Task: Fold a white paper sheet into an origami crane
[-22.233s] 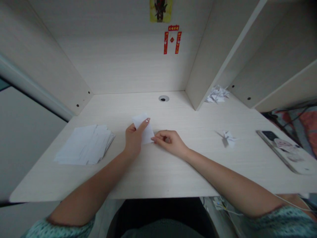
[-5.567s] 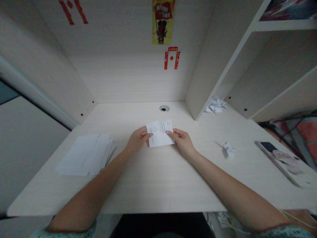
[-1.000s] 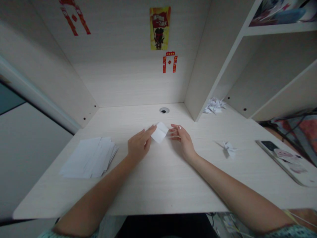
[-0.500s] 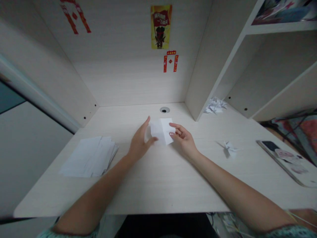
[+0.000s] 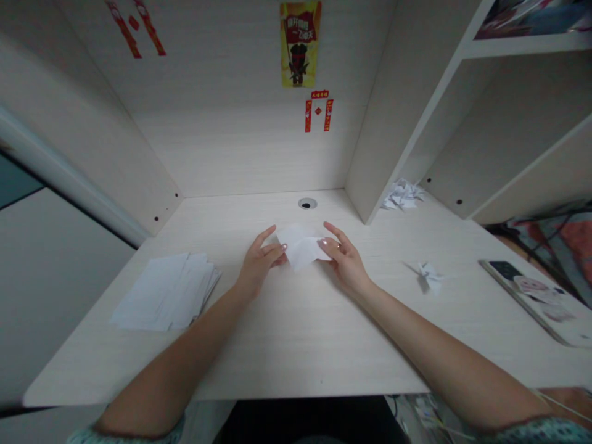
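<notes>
Between my two hands, above the middle of the desk, is a small white sheet of paper [image 5: 300,248] with creases across it. My left hand [image 5: 263,259] pinches its left edge between thumb and fingers. At the right edge, my right hand [image 5: 343,254] grips the paper with the thumb on top, the index finger raised off it. A ring shows on the right hand. The paper bends between the hands, and its underside is hidden.
A stack of white paper sheets [image 5: 161,291] lies at the left of the desk [image 5: 296,345]. To the right are a folded paper piece [image 5: 430,277] and a phone [image 5: 536,299]. A pile of folded paper [image 5: 402,195] sits behind, by the upright divider [image 5: 393,117].
My left hand has closed from a spread pose onto the paper's left edge. The paper has turned and now bends between both hands; the right index finger has lifted.
</notes>
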{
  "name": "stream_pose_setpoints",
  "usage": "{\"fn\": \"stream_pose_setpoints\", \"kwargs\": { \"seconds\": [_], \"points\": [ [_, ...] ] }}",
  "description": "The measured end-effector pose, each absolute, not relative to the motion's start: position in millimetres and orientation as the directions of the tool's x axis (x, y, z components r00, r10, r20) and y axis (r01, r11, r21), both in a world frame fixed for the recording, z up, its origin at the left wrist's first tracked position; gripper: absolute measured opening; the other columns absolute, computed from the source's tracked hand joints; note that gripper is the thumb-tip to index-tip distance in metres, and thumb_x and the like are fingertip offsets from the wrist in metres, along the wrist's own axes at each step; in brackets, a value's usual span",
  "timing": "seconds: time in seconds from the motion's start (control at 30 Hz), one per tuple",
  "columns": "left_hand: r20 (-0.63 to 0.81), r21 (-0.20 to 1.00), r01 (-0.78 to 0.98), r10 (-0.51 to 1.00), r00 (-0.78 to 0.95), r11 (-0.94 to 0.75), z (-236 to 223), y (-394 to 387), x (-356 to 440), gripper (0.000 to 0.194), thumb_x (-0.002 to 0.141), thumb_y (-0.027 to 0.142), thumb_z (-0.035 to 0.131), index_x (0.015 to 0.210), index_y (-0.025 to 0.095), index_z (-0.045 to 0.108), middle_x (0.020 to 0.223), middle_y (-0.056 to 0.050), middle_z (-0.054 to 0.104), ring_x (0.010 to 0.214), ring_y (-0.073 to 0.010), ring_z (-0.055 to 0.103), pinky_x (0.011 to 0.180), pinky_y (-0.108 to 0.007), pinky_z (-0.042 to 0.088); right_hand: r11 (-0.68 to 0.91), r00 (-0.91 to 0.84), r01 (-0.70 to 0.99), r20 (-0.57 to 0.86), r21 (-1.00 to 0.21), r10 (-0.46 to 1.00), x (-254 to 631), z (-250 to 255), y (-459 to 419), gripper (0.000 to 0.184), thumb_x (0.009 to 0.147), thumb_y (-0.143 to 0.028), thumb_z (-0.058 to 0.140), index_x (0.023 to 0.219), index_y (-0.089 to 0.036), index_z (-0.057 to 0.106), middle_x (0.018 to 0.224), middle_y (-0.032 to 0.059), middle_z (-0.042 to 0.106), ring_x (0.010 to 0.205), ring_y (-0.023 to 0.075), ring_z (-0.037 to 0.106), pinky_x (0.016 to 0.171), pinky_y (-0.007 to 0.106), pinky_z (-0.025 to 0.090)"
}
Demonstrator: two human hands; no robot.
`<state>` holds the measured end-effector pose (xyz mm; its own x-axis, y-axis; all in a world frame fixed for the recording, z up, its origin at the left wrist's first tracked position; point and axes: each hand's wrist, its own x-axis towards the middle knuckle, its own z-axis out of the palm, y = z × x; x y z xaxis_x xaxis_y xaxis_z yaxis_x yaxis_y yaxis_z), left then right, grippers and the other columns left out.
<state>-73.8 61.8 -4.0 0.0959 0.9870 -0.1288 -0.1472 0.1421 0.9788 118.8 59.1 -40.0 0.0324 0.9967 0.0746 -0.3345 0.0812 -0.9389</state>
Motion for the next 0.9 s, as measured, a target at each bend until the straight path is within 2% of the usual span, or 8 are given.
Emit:
{"fn": "stream_pose_setpoints", "kwargs": {
  "seconds": [0.1,0.23,0.3,0.4,0.47,0.57,0.73,0.9],
  "points": [
    [-0.104,0.974,-0.200,0.994,0.015,0.105,-6,61,-71,0.070,0.066,0.026,0.072,0.130,0.018,0.044,0.085,-0.004,0.067,0.079,-0.0150,0.064,0.081,-0.033,0.052,-0.001,-0.006,-0.442,0.002,-0.897,1.000,116,-38,56,0.068,0.068,-0.037,0.072,0.129,-0.029,0.042,0.087,-0.0002,0.066,0.076,0.0160,0.063,0.074,0.035,0.053],
    [-0.035,0.984,-0.172,0.999,0.012,0.036,-8,56,-67,0.077,0.065,0.023,0.073,0.133,0.023,0.037,0.089,-0.003,0.066,0.080,-0.0160,0.065,0.080,-0.034,0.053,-0.056,-0.077,-0.512,-0.020,-0.857,0.997,111,-36,54,0.080,0.062,-0.028,0.078,0.131,-0.032,0.038,0.096,0.0005,0.067,0.086,0.0171,0.064,0.084,0.037,0.052],
    [-0.001,0.988,-0.155,0.999,0.054,0.009,-8,54,-65,0.083,0.064,0.023,0.074,0.136,0.026,0.031,0.092,-0.003,0.066,0.077,-0.0156,0.066,0.077,-0.034,0.054,-0.053,-0.066,-0.520,-0.021,-0.853,0.998,111,-36,54,0.081,0.061,-0.025,0.078,0.131,-0.032,0.039,0.097,0.0004,0.067,0.088,0.0171,0.064,0.087,0.036,0.051],
    [0.038,0.989,-0.147,0.988,0.151,-0.016,-9,53,-65,0.088,0.064,0.025,0.075,0.138,0.028,0.026,0.103,-0.007,0.065,0.079,-0.0171,0.066,0.074,-0.033,0.055,-0.030,-0.003,-0.540,-0.034,-0.841,0.999,114,-38,57,0.077,0.061,-0.024,0.078,0.129,-0.031,0.043,0.086,-0.0023,0.067,0.083,0.0154,0.063,0.084,0.032,0.051],
    [0.061,0.991,-0.126,0.982,0.179,-0.039,-11,53,-64,0.085,0.064,0.026,0.075,0.136,0.026,0.030,0.108,-0.009,0.063,0.080,-0.0178,0.066,0.073,-0.031,0.055,-0.023,0.036,-0.573,-0.053,-0.819,0.998,116,-38,58,0.074,0.061,-0.024,0.079,0.126,-0.031,0.046,0.080,-0.0040,0.066,0.080,0.0139,0.063,0.081,0.029,0.051],
    [0.078,0.992,-0.110,0.987,0.143,-0.062,-13,53,-63,0.080,0.064,0.027,0.076,0.132,0.023,0.034,0.111,-0.011,0.062,0.078,-0.0169,0.066,0.073,-0.029,0.054,-0.040,0.012,-0.608,-0.059,-0.793,0.998,116,-35,56,0.072,0.064,-0.027,0.077,0.127,-0.033,0.044,0.084,-0.0038,0.067,0.080,0.0130,0.062,0.079,0.028,0.050],
    [0.086,0.986,-0.145,0.996,0.035,-0.080,-11,51,-62,0.093,0.062,0.026,0.077,0.137,0.028,0.021,0.104,-0.007,0.064,0.078,-0.0164,0.066,0.074,-0.029,0.053,0.001,-0.141,-0.473,0.076,-0.881,0.987,109,-28,48,0.086,0.062,-0.024,0.078,0.135,-0.034,0.035,0.084,-0.0030,0.067,0.078,0.0143,0.062,0.075,0.029,0.048],
    [0.080,0.993,-0.089,0.994,0.080,-0.072,0,50,-62,0.084,0.065,0.032,0.075,0.136,0.024,0.032,0.093,-0.004,0.066,0.079,-0.0170,0.064,0.072,-0.028,0.051,0.188,-0.081,-0.202,0.208,-0.961,0.975,113,-33,50,0.050,0.072,-0.031,0.069,0.120,-0.024,0.055,0.069,-0.0030,0.059,0.062,0.0123,0.053,0.061,0.025,0.041]
  ]
}}
